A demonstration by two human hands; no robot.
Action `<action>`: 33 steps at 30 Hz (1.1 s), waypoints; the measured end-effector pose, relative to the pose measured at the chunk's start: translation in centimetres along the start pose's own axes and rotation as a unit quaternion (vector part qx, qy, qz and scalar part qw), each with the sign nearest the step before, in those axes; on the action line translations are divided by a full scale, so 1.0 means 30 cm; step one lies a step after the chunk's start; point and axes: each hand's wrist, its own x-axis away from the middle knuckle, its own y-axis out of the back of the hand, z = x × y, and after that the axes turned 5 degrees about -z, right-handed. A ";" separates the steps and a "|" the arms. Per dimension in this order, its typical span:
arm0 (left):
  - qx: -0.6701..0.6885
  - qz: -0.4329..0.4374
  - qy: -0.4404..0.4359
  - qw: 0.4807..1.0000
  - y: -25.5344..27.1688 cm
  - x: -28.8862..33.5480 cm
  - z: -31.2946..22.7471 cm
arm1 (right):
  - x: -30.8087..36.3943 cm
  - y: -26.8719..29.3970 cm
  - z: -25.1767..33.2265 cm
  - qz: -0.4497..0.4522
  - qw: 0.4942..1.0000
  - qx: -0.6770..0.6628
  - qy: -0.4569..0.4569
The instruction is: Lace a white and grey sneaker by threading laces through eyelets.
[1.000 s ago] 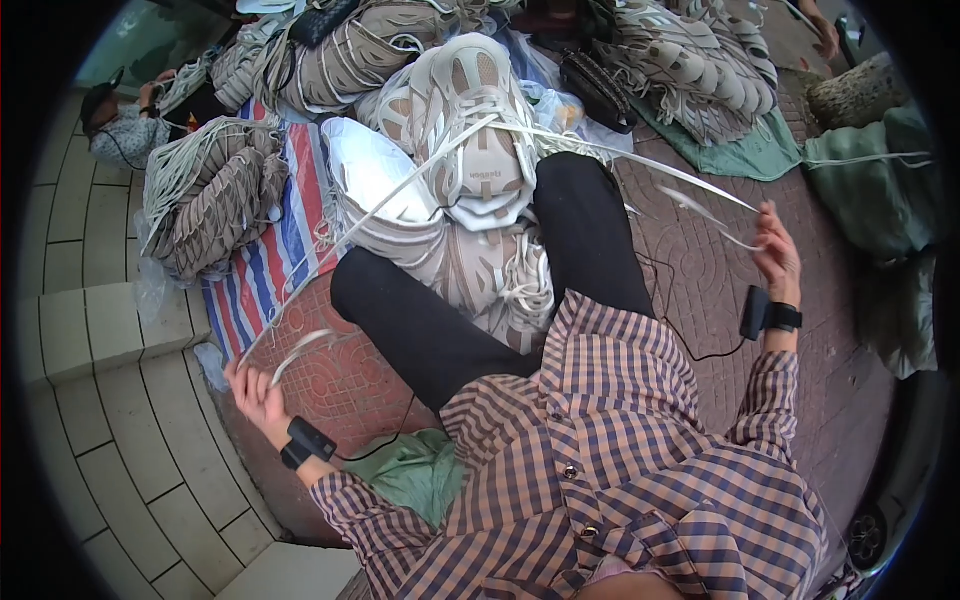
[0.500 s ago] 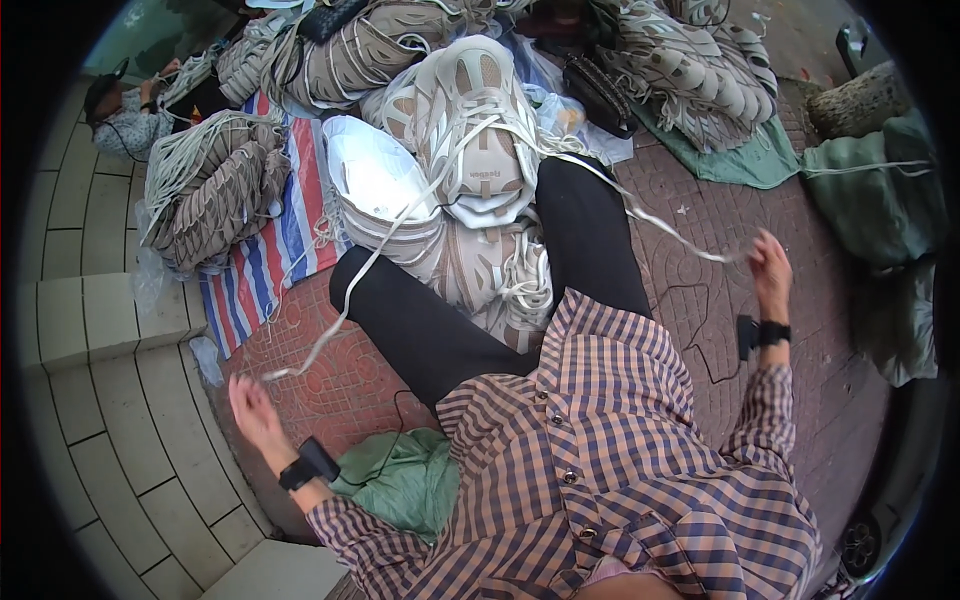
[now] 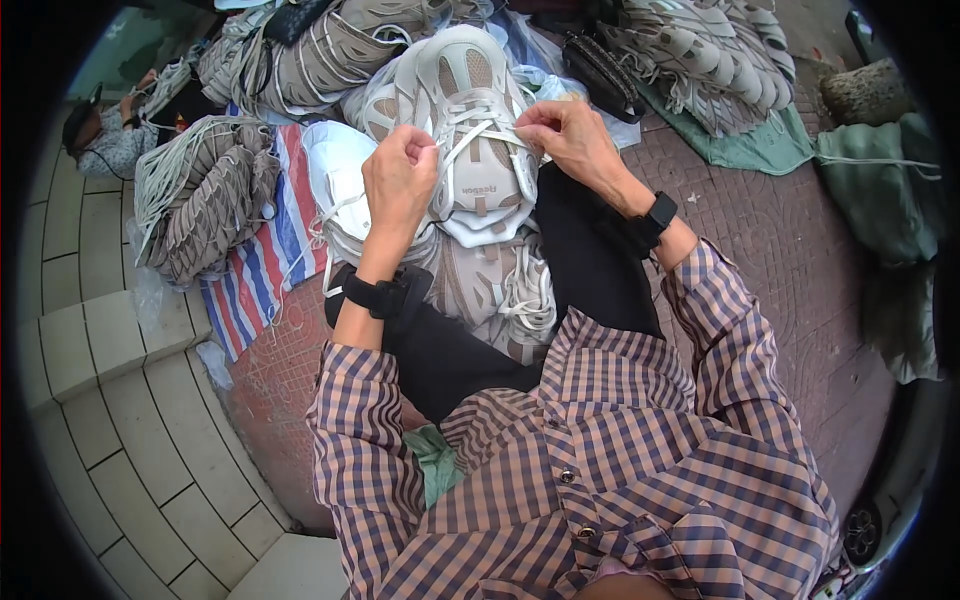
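A beige and white sneaker upper point(image 3: 487, 180) stands toe-away between my knees, its pale shoelace point(image 3: 478, 138) crossed over the tongue. At the left row of eyelets my left hand point(image 3: 402, 180) is pinched, with the lace at its fingertips. My right hand point(image 3: 575, 145) pinches the lace at the right eyelets. Under this piece rest more sneaker uppers, one with a bunched white lace point(image 3: 530, 295). Just left of my left hand is another upper with a white lining point(image 3: 338, 165). The lace ends are hidden by my hands.
Bundled sneaker uppers lie at the left point(image 3: 205, 200), far left point(image 3: 310, 70) and far right point(image 3: 715, 60). A striped sheet point(image 3: 265, 285) spreads beneath the left bundle. Green sacks point(image 3: 885, 190) and a log point(image 3: 865, 92) stand right. Another person point(image 3: 115, 145) sits far left. Tiled steps point(image 3: 90, 340) border the left side.
Both hands have come inward from wide out at the sides to the upper's eyelets. The lace, stretched out to each side before, now lies crossed close to the tongue.
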 end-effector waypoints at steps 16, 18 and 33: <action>-0.225 0.023 -0.243 0.943 -0.044 -0.064 0.005 | -0.035 -0.031 -0.001 -0.061 0.940 0.224 0.250; -0.256 0.038 -0.267 0.928 -0.051 -0.061 -0.021 | -0.029 -0.046 -0.002 -0.067 0.969 0.147 0.186; -0.239 -0.122 -0.166 0.949 -0.102 0.123 -0.025 | 0.071 -0.083 -0.015 -0.141 0.954 0.230 0.128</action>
